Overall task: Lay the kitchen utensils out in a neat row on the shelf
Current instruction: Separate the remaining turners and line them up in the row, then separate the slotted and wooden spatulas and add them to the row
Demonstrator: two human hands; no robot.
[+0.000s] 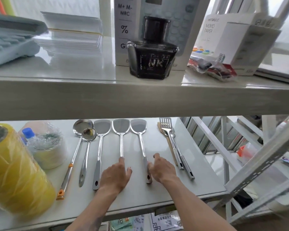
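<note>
Several steel utensils lie side by side on the white lower shelf [198, 180], handles toward me. From the left: a long ladle with orange tips [70, 159], a small ladle [86, 147], then three flat spatulas [100, 147], [121, 139], [141, 140]. My left hand [114, 177] lies palm down over the middle spatula's handle and hides it. My right hand [163, 169] rests just right of the third spatula's handle, thumb touching it, fingers apart. Further right, a slotted turner [167, 130] lies heaped with another steel utensil and a wooden one [171, 147].
A yellow film roll [15, 172], a wrapped white roll [48, 147] and a blue-capped bottle [28, 133] stand at the left of the shelf. The upper shelf's edge [140, 100] overhangs the utensil heads. A white rack frame [257, 167] stands right. An ink bottle [152, 52] sits above.
</note>
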